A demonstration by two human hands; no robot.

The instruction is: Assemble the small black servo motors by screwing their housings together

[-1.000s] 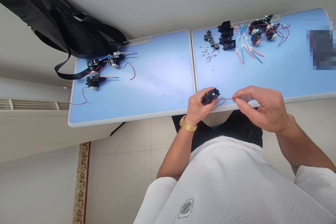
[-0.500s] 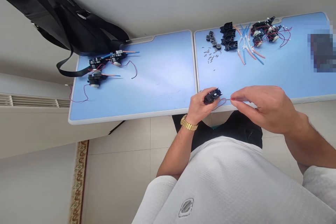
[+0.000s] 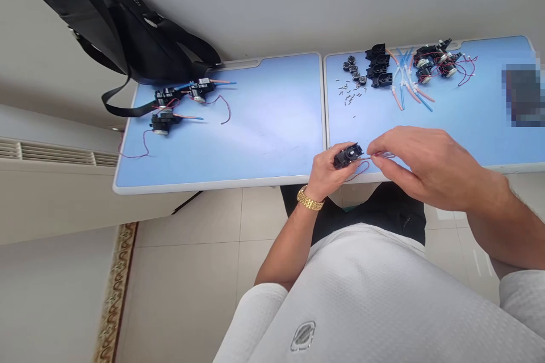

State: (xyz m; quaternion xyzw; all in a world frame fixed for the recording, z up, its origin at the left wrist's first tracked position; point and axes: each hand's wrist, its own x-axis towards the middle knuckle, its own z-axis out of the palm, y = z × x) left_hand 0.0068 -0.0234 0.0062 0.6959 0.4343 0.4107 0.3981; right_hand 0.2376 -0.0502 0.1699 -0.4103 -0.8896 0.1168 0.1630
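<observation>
My left hand, with a gold watch on its wrist, is closed around a small black plastic motor housing at the near edge of the blue table. A thin red wire loops out from the housing. My right hand pinches a thin clear-handled tool or wire end just right of the housing, its tip almost touching the part.
Far right on the table lie black housings, small round parts, tiny screws, blue and orange tubes and wired assemblies. Finished wired units lie far left beside a black bag.
My right hand has slid left, bringing the pinched piece closer to the housing. The camera view has shifted slightly, so the table sits lower and further right.
</observation>
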